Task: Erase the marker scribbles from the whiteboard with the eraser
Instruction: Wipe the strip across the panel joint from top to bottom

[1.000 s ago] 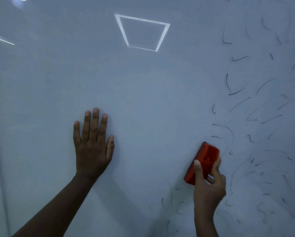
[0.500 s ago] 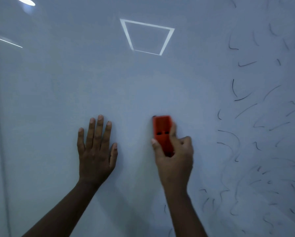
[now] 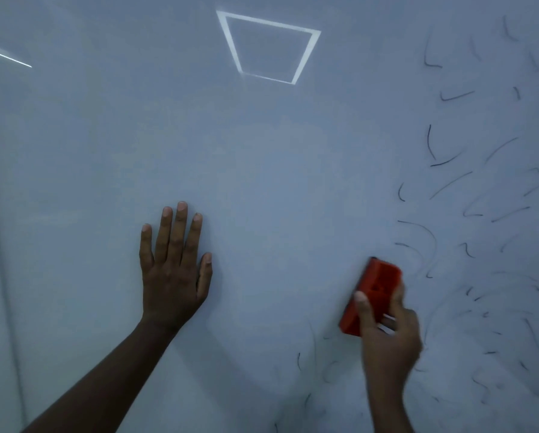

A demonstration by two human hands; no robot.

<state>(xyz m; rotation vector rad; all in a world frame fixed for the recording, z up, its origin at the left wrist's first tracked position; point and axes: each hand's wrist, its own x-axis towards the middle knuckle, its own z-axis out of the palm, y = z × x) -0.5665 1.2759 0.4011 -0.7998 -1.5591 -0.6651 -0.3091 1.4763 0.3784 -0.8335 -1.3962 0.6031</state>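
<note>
Mid-wipe. Right hand point(image 3: 387, 345) gripping red eraser point(image 3: 373, 295), thumb on one side, fingers curled round the other, pad against whiteboard point(image 3: 262, 182) at left edge of marker scribbles point(image 3: 480, 214). Left hand point(image 3: 173, 273) flat on cleared board, fingers straight, close together, thumb apart. Left and centre clean; right side and lower strip below eraser marked. Next: sweep rightward and down through scribbles, keeping pad pressed flat.
</note>
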